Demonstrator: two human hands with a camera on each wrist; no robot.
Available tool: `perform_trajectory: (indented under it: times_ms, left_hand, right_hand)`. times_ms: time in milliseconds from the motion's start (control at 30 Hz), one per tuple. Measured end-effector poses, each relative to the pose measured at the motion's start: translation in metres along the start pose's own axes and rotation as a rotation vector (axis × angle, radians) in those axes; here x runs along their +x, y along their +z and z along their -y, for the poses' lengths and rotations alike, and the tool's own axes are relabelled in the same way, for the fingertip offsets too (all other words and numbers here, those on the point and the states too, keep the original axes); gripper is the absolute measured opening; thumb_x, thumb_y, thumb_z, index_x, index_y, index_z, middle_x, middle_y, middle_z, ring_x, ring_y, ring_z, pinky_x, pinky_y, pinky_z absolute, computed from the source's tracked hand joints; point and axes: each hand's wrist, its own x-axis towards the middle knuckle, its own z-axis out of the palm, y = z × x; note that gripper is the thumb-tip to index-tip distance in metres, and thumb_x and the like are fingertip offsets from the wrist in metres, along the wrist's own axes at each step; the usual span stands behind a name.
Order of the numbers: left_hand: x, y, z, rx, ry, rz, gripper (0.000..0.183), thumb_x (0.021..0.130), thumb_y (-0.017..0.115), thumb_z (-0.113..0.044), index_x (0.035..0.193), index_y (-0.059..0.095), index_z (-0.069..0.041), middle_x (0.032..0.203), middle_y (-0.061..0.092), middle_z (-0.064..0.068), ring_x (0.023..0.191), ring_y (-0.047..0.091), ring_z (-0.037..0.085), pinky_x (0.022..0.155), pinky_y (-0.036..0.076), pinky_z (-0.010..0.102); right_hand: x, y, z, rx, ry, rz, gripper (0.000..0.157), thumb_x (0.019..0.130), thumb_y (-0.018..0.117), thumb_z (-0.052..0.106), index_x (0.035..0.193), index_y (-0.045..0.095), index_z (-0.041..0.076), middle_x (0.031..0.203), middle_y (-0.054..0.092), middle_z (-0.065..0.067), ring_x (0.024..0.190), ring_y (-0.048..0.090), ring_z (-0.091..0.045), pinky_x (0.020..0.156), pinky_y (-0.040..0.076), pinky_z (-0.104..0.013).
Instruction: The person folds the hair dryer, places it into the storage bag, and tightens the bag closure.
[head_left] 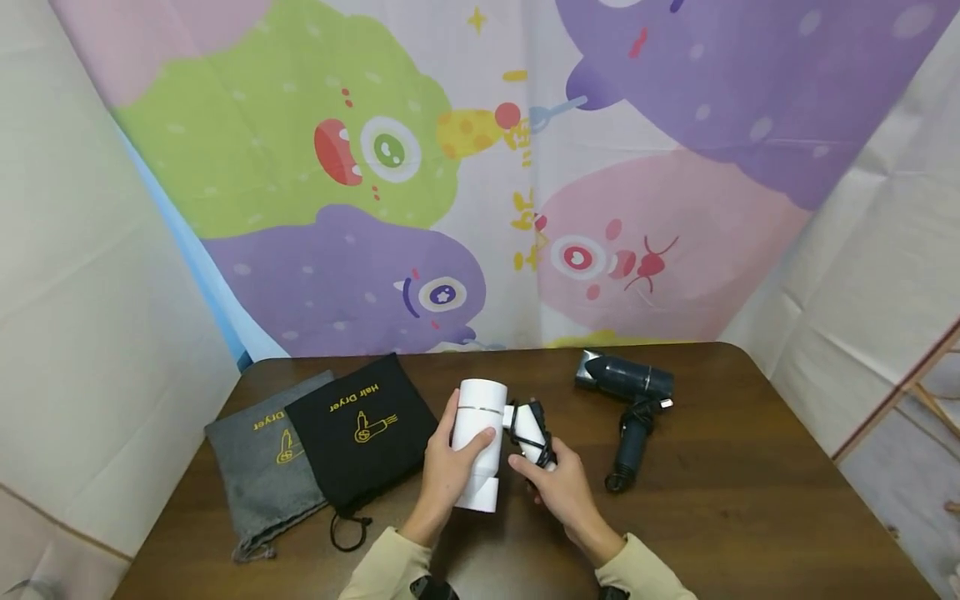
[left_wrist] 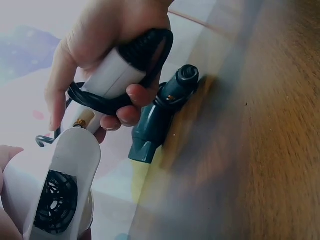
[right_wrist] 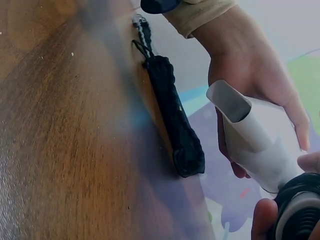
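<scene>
Both hands hold a white hair dryer (head_left: pixel 480 425) over the near middle of the table. My left hand (head_left: pixel 450 471) grips its barrel, thumb across the front. Around the white handle, bound with a black cord (left_wrist: pixel 107 105), the fingers of my right hand (head_left: pixel 566 492) are curled. The left wrist view shows the right hand (left_wrist: pixel 120 30) on that handle and a dark fan grille (left_wrist: pixel 56 202) at the barrel's end. From the right wrist, a flat nozzle (right_wrist: pixel 232 102) shows beside the left hand (right_wrist: pixel 245 65).
A dark hair dryer (head_left: pixel 626 379) with its cord round the handle lies at the right. To the left, a black drawstring pouch (head_left: pixel 363 450) printed "Hair Dryer" overlaps a grey pouch (head_left: pixel 262 492). Behind the brown table (head_left: pixel 742 500) hangs a cartoon-patterned cloth (head_left: pixel 495 300).
</scene>
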Motion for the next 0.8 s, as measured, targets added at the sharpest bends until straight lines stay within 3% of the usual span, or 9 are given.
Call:
perform_trajectory:
  times_ms: [567,800]
  left_hand:
    - [-0.0020,0.0005,-0.0025,-0.032,-0.011,-0.003,0.074,0.085,0.075,-0.025,0.150,0.039,-0.025,0.142,0.052,0.018,0.100,0.060,0.029,0.073,0.050,0.034]
    - [-0.0042,0.0008,-0.0049,-0.033,-0.009,-0.020,0.074,0.085,0.075,-0.026,0.149,0.039,-0.026,0.140,0.053,0.019,0.098,0.060,0.029,0.072,0.050,0.034]
  right_hand:
    - [-0.0015,-0.0009,0.0003,0.007,-0.004,-0.017,0.042,0.081,0.078,0.022,0.107,0.057,-0.002,0.073,0.060,-0.005,0.056,0.056,-0.014,0.050,0.048,-0.024]
    - [-0.0042,0.0010,0.0019,-0.006,-0.041,-0.055,0.041,0.080,0.079,0.022,0.106,0.059,-0.003,0.074,0.062,-0.007,0.058,0.058,-0.016,0.054,0.051,-0.029]
